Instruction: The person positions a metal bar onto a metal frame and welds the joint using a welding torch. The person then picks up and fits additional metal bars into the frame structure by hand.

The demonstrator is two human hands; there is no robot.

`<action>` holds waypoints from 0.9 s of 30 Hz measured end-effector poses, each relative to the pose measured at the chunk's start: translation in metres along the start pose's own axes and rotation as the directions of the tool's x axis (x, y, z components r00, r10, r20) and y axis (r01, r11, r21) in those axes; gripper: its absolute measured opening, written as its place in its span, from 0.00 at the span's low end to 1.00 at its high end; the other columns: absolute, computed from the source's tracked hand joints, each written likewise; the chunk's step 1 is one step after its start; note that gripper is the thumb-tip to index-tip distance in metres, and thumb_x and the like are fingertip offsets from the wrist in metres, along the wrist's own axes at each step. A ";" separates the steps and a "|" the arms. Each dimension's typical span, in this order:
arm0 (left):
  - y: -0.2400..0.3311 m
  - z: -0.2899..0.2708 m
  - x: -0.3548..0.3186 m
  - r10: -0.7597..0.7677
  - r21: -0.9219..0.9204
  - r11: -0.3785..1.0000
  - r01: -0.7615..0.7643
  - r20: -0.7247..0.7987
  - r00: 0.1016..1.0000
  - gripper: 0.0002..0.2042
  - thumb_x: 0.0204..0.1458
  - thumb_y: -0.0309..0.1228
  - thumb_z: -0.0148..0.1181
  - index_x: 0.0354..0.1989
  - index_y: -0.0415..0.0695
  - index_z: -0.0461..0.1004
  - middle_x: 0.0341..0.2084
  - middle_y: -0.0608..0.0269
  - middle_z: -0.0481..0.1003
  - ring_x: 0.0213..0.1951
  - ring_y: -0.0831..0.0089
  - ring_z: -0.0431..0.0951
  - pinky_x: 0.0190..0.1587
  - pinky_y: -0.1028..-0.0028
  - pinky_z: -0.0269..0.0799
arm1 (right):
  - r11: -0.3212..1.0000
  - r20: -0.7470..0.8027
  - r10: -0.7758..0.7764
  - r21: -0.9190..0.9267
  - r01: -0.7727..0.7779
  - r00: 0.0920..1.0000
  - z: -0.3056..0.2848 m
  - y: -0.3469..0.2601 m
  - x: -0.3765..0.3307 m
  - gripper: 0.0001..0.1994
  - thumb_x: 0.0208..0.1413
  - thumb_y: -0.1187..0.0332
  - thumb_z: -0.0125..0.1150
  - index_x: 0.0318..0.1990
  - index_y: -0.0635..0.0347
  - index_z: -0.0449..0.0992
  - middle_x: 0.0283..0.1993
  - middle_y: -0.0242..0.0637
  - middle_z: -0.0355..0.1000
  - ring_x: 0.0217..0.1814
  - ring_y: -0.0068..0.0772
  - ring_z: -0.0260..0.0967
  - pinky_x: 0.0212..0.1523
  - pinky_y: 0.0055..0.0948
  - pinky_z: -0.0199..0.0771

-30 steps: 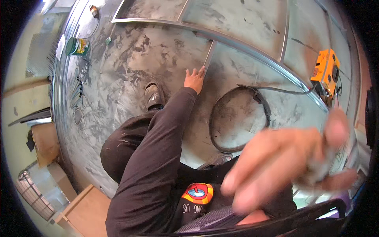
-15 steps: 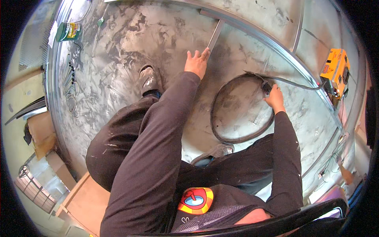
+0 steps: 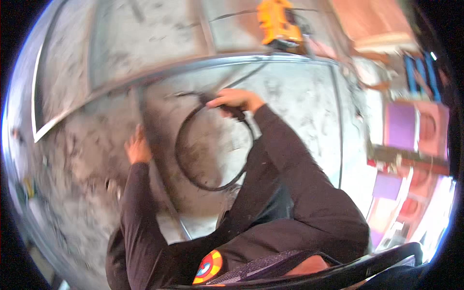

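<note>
My right hand (image 3: 240, 100) is closed around a dark grip-like end of a black cable (image 3: 178, 145), with the thumb and fingers pointing left; blur hides the exact shape of that end. The cable lies in a large loop on the grey floor below the hand. To the left, my left hand (image 3: 138, 147) has its fingers stretched out beside a long metal tube (image 3: 162, 191). Whether the fingertips touch the tube, I cannot tell. The tube runs from a curved-looking metal rail (image 3: 193, 65) down toward my legs.
Beyond the rail stands an orange box-shaped machine (image 3: 278, 24). More metal bars, such as a narrow bar (image 3: 207, 31), cross the floor there. On the right are reddish-brown surfaces with purple panels (image 3: 401, 125). A green-and-yellow container (image 3: 30, 188) is blurred at far left.
The view has swung to the right, so the orange machine now sits at the top middle. My right hand has turned over the cable end, and the left lies lower along the tube.
</note>
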State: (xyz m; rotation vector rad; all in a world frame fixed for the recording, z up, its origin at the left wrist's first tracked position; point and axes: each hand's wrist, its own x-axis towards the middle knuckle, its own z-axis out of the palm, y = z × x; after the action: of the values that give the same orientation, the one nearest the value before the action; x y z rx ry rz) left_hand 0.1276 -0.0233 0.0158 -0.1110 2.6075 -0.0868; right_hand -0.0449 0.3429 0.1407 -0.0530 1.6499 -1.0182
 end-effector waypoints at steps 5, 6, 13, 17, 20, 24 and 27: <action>0.034 -0.037 0.008 0.040 -0.013 0.999 -0.039 0.097 0.995 0.54 0.40 0.29 0.73 0.76 0.51 0.42 0.76 0.75 0.37 0.68 0.54 0.60 0.68 0.46 0.54 | 0.901 -0.167 -0.114 0.399 0.173 0.979 0.008 0.000 -0.007 0.19 0.60 0.50 0.62 0.38 0.59 0.78 0.24 0.30 0.71 0.20 0.23 0.68 0.20 0.26 0.68; 0.034 -0.035 0.008 0.038 0.011 0.999 -0.040 0.095 0.995 0.50 0.43 0.29 0.70 0.75 0.51 0.44 0.76 0.75 0.39 0.66 0.54 0.62 0.66 0.46 0.57 | 0.848 -0.218 -0.103 0.490 0.200 0.970 0.014 0.001 -0.004 0.19 0.61 0.50 0.61 0.38 0.61 0.77 0.24 0.30 0.71 0.21 0.24 0.69 0.21 0.27 0.69; 0.019 -0.012 0.021 -0.014 -0.245 0.969 -0.029 -0.174 0.985 0.30 0.54 0.26 0.47 0.69 0.50 0.56 0.60 0.62 0.68 0.49 0.57 0.76 0.49 0.53 0.66 | 0.945 -0.286 0.036 0.320 0.060 0.958 0.078 -0.005 0.037 0.28 0.57 0.37 0.59 0.32 0.57 0.72 0.22 0.33 0.68 0.18 0.22 0.63 0.17 0.26 0.63; 0.035 -0.012 0.009 -0.005 -0.027 1.000 0.000 -0.164 0.986 0.30 0.57 0.28 0.48 0.72 0.53 0.58 0.74 0.75 0.49 0.53 0.61 0.73 0.58 0.45 0.63 | 0.895 -0.298 0.001 0.425 0.132 0.955 0.102 -0.013 0.048 0.27 0.61 0.38 0.53 0.36 0.58 0.74 0.19 0.33 0.68 0.14 0.24 0.62 0.15 0.27 0.62; 0.032 -0.016 0.008 -0.042 -0.011 0.999 0.041 -0.107 0.993 0.31 0.59 0.29 0.48 0.73 0.54 0.54 0.75 0.78 0.46 0.53 0.63 0.72 0.58 0.46 0.63 | 0.868 -0.309 -0.048 0.457 0.193 0.950 0.119 -0.020 0.066 0.26 0.63 0.41 0.51 0.38 0.59 0.75 0.18 0.33 0.68 0.12 0.24 0.62 0.15 0.26 0.62; 0.026 -0.009 0.004 -0.038 0.063 0.997 0.045 -0.121 0.992 0.31 0.58 0.28 0.49 0.73 0.50 0.54 0.75 0.75 0.45 0.48 0.62 0.74 0.50 0.51 0.69 | 0.898 -0.363 -0.101 0.367 0.242 0.926 0.136 -0.033 0.084 0.26 0.66 0.45 0.47 0.35 0.63 0.73 0.18 0.35 0.68 0.14 0.27 0.63 0.16 0.28 0.63; 0.030 -0.009 0.005 -0.039 0.037 0.998 0.044 -0.121 0.992 0.33 0.57 0.27 0.51 0.73 0.52 0.54 0.75 0.76 0.43 0.47 0.63 0.75 0.50 0.51 0.70 | 0.927 -0.376 -0.109 0.296 0.231 0.920 0.137 -0.039 0.092 0.27 0.67 0.44 0.46 0.35 0.63 0.73 0.18 0.35 0.67 0.14 0.27 0.64 0.16 0.28 0.63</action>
State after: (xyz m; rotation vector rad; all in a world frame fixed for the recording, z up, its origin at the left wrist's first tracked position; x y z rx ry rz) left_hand 0.1163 0.0061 0.0188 -0.1500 2.7221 -0.1642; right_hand 0.0154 0.1902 0.0961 0.2293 1.7905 -1.5048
